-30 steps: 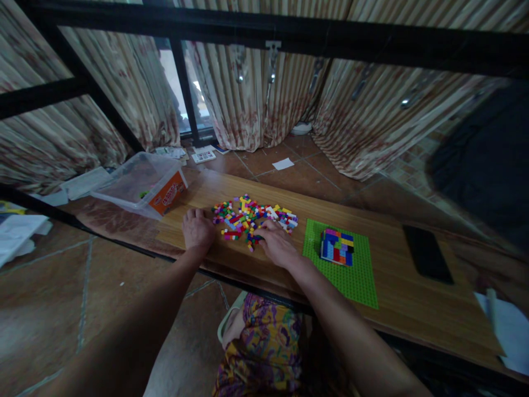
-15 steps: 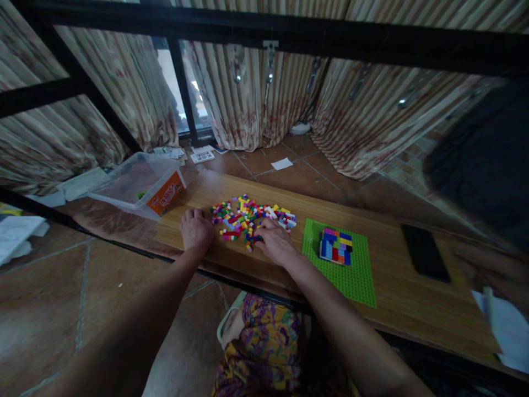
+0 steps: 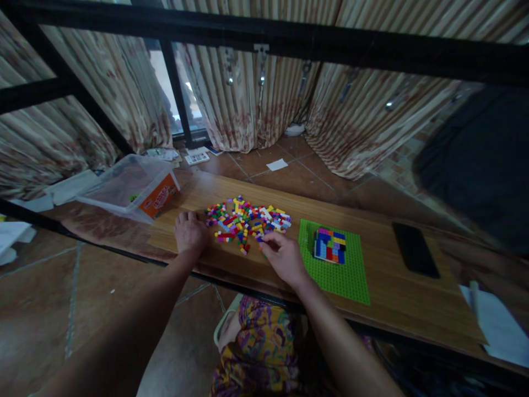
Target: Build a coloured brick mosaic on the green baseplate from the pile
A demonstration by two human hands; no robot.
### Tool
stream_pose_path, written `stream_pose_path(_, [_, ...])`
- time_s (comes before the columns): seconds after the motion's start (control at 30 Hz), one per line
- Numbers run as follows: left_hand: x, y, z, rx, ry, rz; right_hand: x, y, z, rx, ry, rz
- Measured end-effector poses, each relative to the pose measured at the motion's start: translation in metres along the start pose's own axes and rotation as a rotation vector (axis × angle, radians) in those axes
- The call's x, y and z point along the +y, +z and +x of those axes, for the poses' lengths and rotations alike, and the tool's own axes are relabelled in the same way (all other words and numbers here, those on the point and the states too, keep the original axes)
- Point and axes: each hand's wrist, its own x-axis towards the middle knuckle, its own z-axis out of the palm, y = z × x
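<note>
A spread pile of small multicoloured toy building bricks [image 3: 239, 215] lies on the wooden board. To the left of the pile, my left hand [image 3: 190, 232] rests on the board with its fingers curled in; its palm side is hidden. My right hand [image 3: 283, 253] is at the pile's near right edge, thumb and forefinger pinched together. Whatever may be between those fingertips is too small to name. Just right of this hand is a green studded baseplate [image 3: 355, 275], bearing a block of joined bricks [image 3: 329, 246] in several colours.
A clear plastic box [image 3: 124, 184] with an orange label stands at the board's left end. A dark phone-like slab [image 3: 415, 250] lies on the wooden board [image 3: 397, 298] toward the right. White paper [image 3: 500, 325] is at the right end. Black metal bars cross above.
My right hand has drawn back slightly to the right from the near bricks, and its pinch shows more clearly. My left hand stays beside the pile. The whole view has shifted a little.
</note>
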Motion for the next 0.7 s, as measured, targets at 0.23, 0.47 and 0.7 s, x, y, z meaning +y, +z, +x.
stream_pose_path(0.23, [-0.001, 0.001, 0.001, 0.001, -0.012, 0.001, 0.018, -0.026, -0.041, 0.093, 0.217, 0.342])
stream_pose_path(0.47, [-0.001, 0.000, 0.001, 0.002, -0.004, -0.003, 0.026, -0.032, -0.065, 0.090, 0.350, 0.557])
stream_pose_path(0.7, [0.000, -0.002, 0.001, -0.008, 0.006, 0.023, 0.020, -0.027, -0.063, 0.166, 0.325, 0.799])
